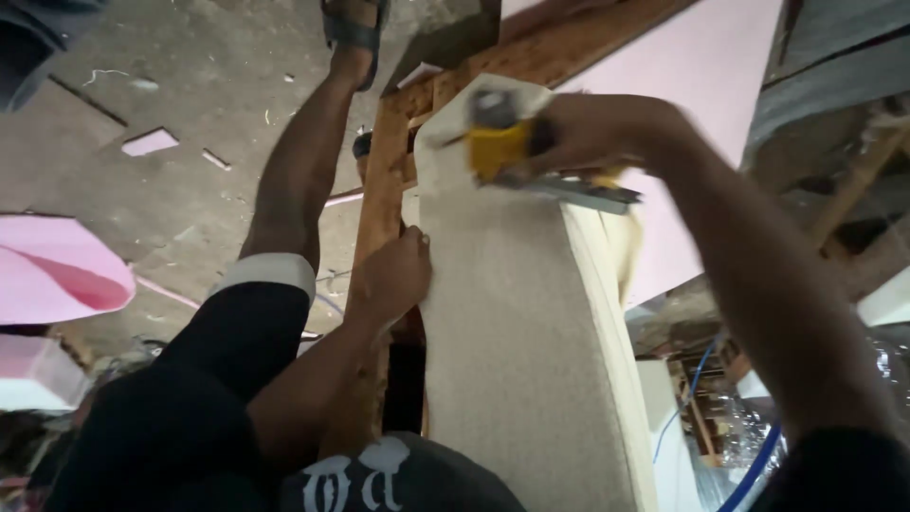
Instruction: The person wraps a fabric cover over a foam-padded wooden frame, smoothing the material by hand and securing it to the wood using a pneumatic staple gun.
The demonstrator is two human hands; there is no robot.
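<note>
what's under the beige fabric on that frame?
Under the fabric, pale foam padding shows at its right edge and the wooden frame at its left. Everything beneath the middle is covered.

Bare forearms, no sleeves past the elbow; left hand point(393, 277) and right hand point(592, 128) ungloved. Dark shirt with white lettering point(365, 474). Black knee-length shorts with white cuff band point(265, 273). Grey strapped sandal point(353, 28) on foot.
</note>
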